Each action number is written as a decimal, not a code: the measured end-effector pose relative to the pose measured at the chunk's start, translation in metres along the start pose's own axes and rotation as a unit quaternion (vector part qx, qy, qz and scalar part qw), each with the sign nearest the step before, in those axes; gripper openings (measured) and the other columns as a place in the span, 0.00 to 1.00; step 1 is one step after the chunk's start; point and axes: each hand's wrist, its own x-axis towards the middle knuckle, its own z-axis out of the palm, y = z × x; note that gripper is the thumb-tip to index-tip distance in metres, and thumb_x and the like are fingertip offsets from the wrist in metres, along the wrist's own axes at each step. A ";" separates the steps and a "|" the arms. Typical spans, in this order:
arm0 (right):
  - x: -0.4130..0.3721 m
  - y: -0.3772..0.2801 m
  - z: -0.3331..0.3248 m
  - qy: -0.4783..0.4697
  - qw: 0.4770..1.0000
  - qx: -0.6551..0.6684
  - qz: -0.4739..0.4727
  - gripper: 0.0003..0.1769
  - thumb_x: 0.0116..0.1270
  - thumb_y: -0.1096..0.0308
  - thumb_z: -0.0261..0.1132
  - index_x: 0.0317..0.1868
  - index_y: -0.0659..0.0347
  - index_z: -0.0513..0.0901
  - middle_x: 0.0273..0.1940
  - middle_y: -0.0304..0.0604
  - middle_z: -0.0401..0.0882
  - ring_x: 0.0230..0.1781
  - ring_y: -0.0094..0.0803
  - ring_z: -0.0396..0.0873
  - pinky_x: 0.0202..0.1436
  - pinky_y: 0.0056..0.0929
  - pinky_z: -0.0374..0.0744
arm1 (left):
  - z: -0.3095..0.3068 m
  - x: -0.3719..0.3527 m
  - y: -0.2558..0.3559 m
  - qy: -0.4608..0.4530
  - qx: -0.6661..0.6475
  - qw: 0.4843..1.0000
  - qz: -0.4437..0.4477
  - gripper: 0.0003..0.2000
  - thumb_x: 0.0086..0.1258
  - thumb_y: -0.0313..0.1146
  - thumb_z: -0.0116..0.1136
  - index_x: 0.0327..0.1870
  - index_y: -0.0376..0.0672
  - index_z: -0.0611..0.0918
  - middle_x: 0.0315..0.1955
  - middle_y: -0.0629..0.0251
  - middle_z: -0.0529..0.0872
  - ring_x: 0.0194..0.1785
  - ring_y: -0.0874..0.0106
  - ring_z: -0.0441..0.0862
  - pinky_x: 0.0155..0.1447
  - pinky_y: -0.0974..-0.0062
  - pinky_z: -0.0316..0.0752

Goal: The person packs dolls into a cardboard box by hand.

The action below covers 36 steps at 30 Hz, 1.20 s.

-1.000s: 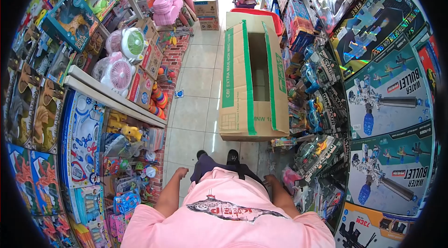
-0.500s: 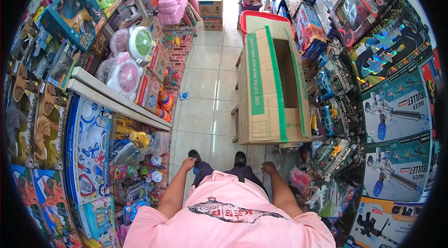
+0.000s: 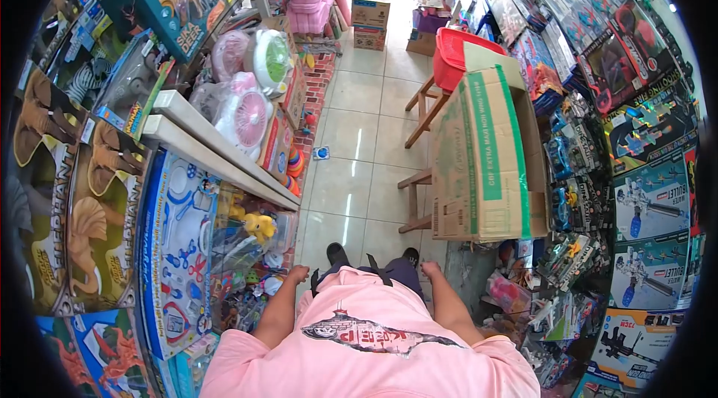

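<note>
Head view: cardboard box [image 3: 480, 162], one, over a wooden stool [image 3: 416, 227], ahead and to the right; long axis along the aisle [image 3: 348, 188]. Right hand [image 3: 431, 269] nearer, not touching; left hand [image 3: 298, 274] farther. Both apparently empty, finger closure indistinct.

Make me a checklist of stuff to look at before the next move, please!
1. Left hand free: ok, nothing shows in it.
2. Right hand free: ok, nothing shows in it either.
3. Right hand away from the big cardboard box: ok, there is a gap.
4. Box up off the floor: ok, wooden legs show under it.
5. No bits on the floor: not ok, a small blue-and-white item lies there.
6. Box empty inside: cannot tell.
</note>
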 end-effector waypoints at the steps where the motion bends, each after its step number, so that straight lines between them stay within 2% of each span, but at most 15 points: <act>1: -0.005 -0.012 0.002 0.000 0.999 0.040 0.010 0.14 0.65 0.58 0.64 0.42 0.58 0.86 0.32 0.40 0.85 0.24 0.31 0.80 0.24 0.34 0.75 | -0.006 0.013 -0.013 -0.008 -0.022 1.000 0.021 0.17 0.65 0.43 0.55 0.45 0.40 0.83 0.35 0.58 0.89 0.29 0.65 0.85 0.31 0.63 0.77; 4: -0.011 -0.048 0.005 -0.010 0.998 0.058 0.033 0.14 0.65 0.57 0.64 0.42 0.58 0.86 0.32 0.40 0.85 0.24 0.31 0.79 0.26 0.35 0.76 | -0.034 0.038 -0.040 -0.021 -0.075 0.996 0.043 0.17 0.67 0.44 0.53 0.45 0.39 0.82 0.35 0.58 0.89 0.29 0.63 0.85 0.31 0.61 0.77; 5: -0.017 -0.059 0.004 -0.017 0.997 0.067 0.034 0.14 0.65 0.57 0.64 0.43 0.59 0.86 0.33 0.40 0.86 0.26 0.31 0.80 0.27 0.35 0.76 | -0.049 0.043 -0.043 -0.022 0.210 0.942 0.262 0.16 0.67 0.42 0.54 0.46 0.38 0.82 0.36 0.57 0.89 0.30 0.63 0.85 0.31 0.59 0.78; 6: -0.026 -0.070 0.001 -0.024 0.996 0.075 0.035 0.15 0.65 0.57 0.65 0.43 0.59 0.86 0.35 0.40 0.86 0.28 0.31 0.80 0.28 0.35 0.76 | -0.059 0.046 -0.044 -0.022 0.466 0.764 0.447 0.16 0.67 0.40 0.54 0.47 0.38 0.82 0.38 0.56 0.89 0.32 0.62 0.85 0.32 0.58 0.79; 7: -0.033 -0.081 -0.002 -0.025 0.996 0.073 0.037 0.15 0.65 0.57 0.65 0.43 0.59 0.86 0.35 0.40 0.86 0.28 0.31 0.80 0.28 0.35 0.76 | -0.065 0.046 -0.040 -0.023 0.464 0.765 0.445 0.16 0.67 0.40 0.54 0.47 0.38 0.82 0.38 0.56 0.89 0.32 0.62 0.85 0.32 0.58 0.79; 10: -0.040 -0.100 -0.008 -0.041 0.996 0.078 0.034 0.16 0.66 0.57 0.64 0.47 0.59 0.85 0.37 0.42 0.86 0.31 0.33 0.81 0.32 0.38 0.77 | -0.074 0.027 -0.008 -0.044 0.258 0.938 0.228 0.16 0.66 0.37 0.58 0.49 0.36 0.82 0.41 0.54 0.88 0.34 0.63 0.86 0.32 0.56 0.80; 12: -0.024 -0.100 -0.008 -0.073 0.991 0.099 0.047 0.18 0.67 0.56 0.63 0.51 0.58 0.83 0.38 0.43 0.86 0.32 0.34 0.82 0.34 0.43 0.78 | -0.075 0.015 0.022 -0.054 0.103 0.991 0.064 0.16 0.65 0.35 0.60 0.50 0.35 0.82 0.43 0.52 0.88 0.36 0.63 0.86 0.32 0.54 0.80; 13: -0.017 -0.100 -0.009 -0.076 0.991 0.097 0.048 0.18 0.67 0.56 0.63 0.51 0.58 0.83 0.38 0.43 0.86 0.32 0.34 0.82 0.34 0.43 0.78 | -0.072 0.019 0.030 -0.054 0.102 0.992 0.060 0.16 0.65 0.35 0.60 0.50 0.35 0.82 0.43 0.52 0.88 0.36 0.63 0.86 0.32 0.54 0.80; 15: -0.003 -0.104 -0.012 -0.086 0.991 0.083 0.065 0.19 0.67 0.56 0.62 0.53 0.58 0.82 0.39 0.44 0.86 0.32 0.36 0.82 0.36 0.46 0.78 | -0.069 0.030 0.044 0.030 -0.090 0.995 0.035 0.19 0.68 0.41 0.58 0.50 0.34 0.83 0.41 0.52 0.88 0.36 0.64 0.86 0.33 0.57 0.81; 19: 0.023 -0.138 -0.030 -0.123 0.988 0.045 0.087 0.18 0.67 0.56 0.62 0.50 0.58 0.82 0.39 0.44 0.86 0.31 0.37 0.82 0.35 0.45 0.77 | -0.088 0.060 0.083 -0.007 -0.010 0.998 0.059 0.21 0.69 0.44 0.56 0.51 0.34 0.83 0.38 0.54 0.88 0.35 0.65 0.86 0.36 0.63 0.81; 22: 0.056 -0.183 -0.055 -0.149 0.984 -0.049 0.089 0.20 0.65 0.55 0.64 0.50 0.61 0.84 0.42 0.46 0.88 0.35 0.38 0.88 0.40 0.45 0.84 | -0.110 0.062 0.124 -0.008 -0.009 0.997 0.075 0.20 0.70 0.44 0.55 0.52 0.36 0.83 0.37 0.56 0.89 0.34 0.66 0.86 0.39 0.67 0.81; 27: 0.136 -0.277 -0.101 -0.101 0.993 0.039 -0.035 0.13 0.67 0.62 0.64 0.44 0.62 0.84 0.33 0.43 0.84 0.28 0.33 0.81 0.31 0.37 0.79 | -0.145 0.058 0.204 0.013 -0.019 1.000 -0.001 0.19 0.70 0.42 0.54 0.50 0.35 0.83 0.39 0.54 0.88 0.34 0.63 0.86 0.38 0.65 0.81; 29: 0.151 -0.327 -0.127 -0.087 0.991 0.078 -0.072 0.11 0.67 0.65 0.64 0.44 0.64 0.83 0.31 0.42 0.84 0.28 0.32 0.81 0.30 0.33 0.79 | -0.156 0.086 0.227 0.010 -0.052 0.998 0.017 0.18 0.70 0.40 0.53 0.51 0.35 0.83 0.38 0.54 0.88 0.34 0.63 0.85 0.37 0.65 0.80; 33: 0.185 -0.404 -0.180 -0.060 0.983 0.052 -0.167 0.14 0.67 0.63 0.63 0.47 0.65 0.83 0.32 0.43 0.84 0.28 0.32 0.81 0.32 0.34 0.80 | -0.169 0.096 0.302 0.022 -0.111 0.993 0.033 0.15 0.71 0.39 0.52 0.46 0.35 0.83 0.33 0.58 0.86 0.30 0.67 0.83 0.31 0.70 0.75; 36: 0.207 -0.421 -0.200 0.001 0.981 0.114 -0.155 0.17 0.64 0.57 0.61 0.43 0.62 0.86 0.31 0.45 0.86 0.30 0.34 0.85 0.37 0.36 0.81 | -0.173 0.108 0.353 0.008 -0.141 0.988 0.061 0.15 0.73 0.41 0.53 0.45 0.35 0.82 0.32 0.60 0.85 0.28 0.69 0.80 0.29 0.72 0.73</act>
